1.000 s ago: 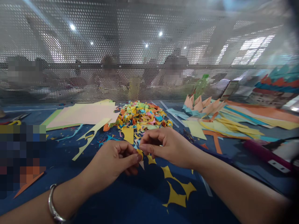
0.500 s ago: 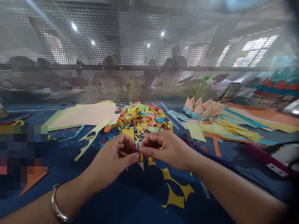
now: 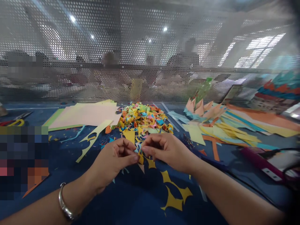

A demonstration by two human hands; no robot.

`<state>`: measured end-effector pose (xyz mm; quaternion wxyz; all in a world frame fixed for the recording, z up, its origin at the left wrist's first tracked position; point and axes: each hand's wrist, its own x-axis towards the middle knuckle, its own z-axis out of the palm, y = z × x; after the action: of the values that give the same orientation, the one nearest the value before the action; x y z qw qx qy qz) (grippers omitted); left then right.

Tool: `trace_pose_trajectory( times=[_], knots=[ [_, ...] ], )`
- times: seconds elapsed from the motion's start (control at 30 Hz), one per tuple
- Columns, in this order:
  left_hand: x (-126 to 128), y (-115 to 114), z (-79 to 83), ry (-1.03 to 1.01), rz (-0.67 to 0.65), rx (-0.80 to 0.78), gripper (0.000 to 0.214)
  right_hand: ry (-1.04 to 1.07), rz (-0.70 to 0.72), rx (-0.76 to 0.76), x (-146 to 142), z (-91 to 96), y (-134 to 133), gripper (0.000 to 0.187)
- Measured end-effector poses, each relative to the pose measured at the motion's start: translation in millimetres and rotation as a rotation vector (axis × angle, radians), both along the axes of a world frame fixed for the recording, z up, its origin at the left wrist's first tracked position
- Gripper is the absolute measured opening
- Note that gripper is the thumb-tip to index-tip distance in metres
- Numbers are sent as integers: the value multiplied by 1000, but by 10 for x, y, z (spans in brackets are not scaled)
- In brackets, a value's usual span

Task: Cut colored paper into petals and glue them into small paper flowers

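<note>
My left hand [image 3: 117,157] wears a silver bangle on its wrist and pinches a small curled yellow paper piece [image 3: 141,158] between thumb and fingers. Close beside it, my right hand [image 3: 165,151] is closed, its thumb and fingertips pinched at the upper edge of that same piece; the exact contact is partly hidden. Just below lies or hangs a small pale pink paper point [image 3: 142,168]; I cannot tell which. Yellow paper offcuts [image 3: 174,200] with curved cut edges lie on the dark blue table [image 3: 131,203] in front of me.
A heap of colourful paper scraps [image 3: 142,117] sits beyond my hands. Paper sheets [image 3: 93,115] and scissors [image 3: 18,122] lie left. To the right are folded pink paper points [image 3: 199,107], paper strips [image 3: 234,131], a green-capped bottle [image 3: 205,87] and a purple power strip [image 3: 264,164]. A perforated screen [image 3: 93,78] stands behind.
My right fingertips have shifted slightly away from my left ones, and more of the yellow piece shows between them. The view has moved a little.
</note>
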<state>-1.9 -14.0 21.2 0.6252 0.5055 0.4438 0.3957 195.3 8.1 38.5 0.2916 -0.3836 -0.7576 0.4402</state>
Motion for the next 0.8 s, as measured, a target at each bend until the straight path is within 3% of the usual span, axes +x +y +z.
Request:
trace_pose_trajectory(
  times=[0.23,0.5,0.8],
  knots=[
    [-43,33,55,-125,205,-114,40,-119,-157,139,115,48,79,17],
    [-29,27,51,-172,215,-136,33,-180,-292,282,308,56,180,18],
    [-13,-31,-8,-113,215,-133,35,-419,-413,429,576,235,147,16]
  ],
)
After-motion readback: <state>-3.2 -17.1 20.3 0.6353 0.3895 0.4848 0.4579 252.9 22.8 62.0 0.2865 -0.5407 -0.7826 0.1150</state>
